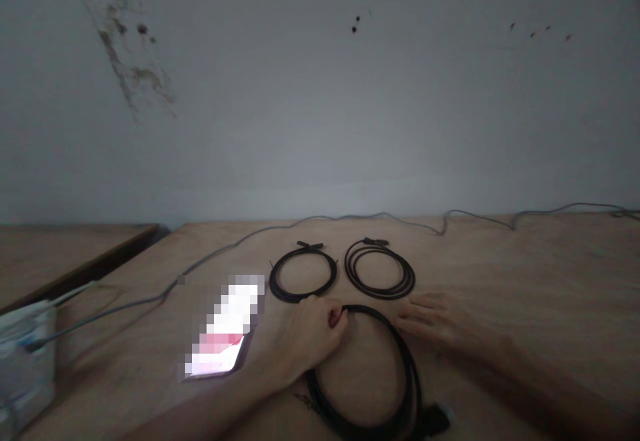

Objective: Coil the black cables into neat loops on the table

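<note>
A large black cable coil (pixel 413 374) lies on the wooden table in front of me, with a dark connector at its lower right. My left hand (pixel 317 331) has its fingers curled round the coil's upper left side. Flat beside the coil's upper right side, my right hand (pixel 427 317) has its fingers stretched out on the table. Beyond my hands lie two smaller black coils, a left one (pixel 274 284) and a right one (pixel 407 281), each with dark connectors at its far side.
A lit phone (pixel 230 327), partly blurred, lies left of my left hand. A white box-like object (pixel 30 361) with cords sits at the left edge. A thin grey cable (pixel 215 253) runs along the table's back (pixel 475 247) near the wall.
</note>
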`<state>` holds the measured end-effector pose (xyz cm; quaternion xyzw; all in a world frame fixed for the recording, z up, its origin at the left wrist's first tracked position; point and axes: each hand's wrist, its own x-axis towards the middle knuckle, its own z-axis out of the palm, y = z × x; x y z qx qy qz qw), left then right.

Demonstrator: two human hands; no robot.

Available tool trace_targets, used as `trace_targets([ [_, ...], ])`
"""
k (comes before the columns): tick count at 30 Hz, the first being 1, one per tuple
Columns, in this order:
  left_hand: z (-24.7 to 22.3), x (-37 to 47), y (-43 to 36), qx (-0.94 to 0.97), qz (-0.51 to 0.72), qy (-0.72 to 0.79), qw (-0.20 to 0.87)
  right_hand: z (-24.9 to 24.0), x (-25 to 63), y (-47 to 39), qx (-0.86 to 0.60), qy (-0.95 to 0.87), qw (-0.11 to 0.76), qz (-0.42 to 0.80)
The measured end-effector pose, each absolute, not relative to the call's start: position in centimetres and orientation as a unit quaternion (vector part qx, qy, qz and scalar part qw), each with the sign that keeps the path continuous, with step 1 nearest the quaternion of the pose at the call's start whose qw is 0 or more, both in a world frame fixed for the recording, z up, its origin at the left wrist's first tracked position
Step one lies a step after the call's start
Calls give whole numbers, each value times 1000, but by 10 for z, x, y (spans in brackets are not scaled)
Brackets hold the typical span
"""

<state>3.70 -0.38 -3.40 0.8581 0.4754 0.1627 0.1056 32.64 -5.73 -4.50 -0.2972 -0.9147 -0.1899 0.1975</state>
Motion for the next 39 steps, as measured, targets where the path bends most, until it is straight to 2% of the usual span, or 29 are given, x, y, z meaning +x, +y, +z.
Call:
trace_targets([
  [5,-33,37,-5,852,152,491,104,-55,315,-55,-310,-895,251,-197],
  [17,-36,35,-3,854,157,484,105,-66,300,-61,-485,-834,246,-91],
  [33,-30,38,-5,851,154,491,102,-73,291,-59,-551,-782,291,-17],
  [39,-30,38,-6,851,142,494,107,-58,295,-62,-542,-786,295,-42],
])
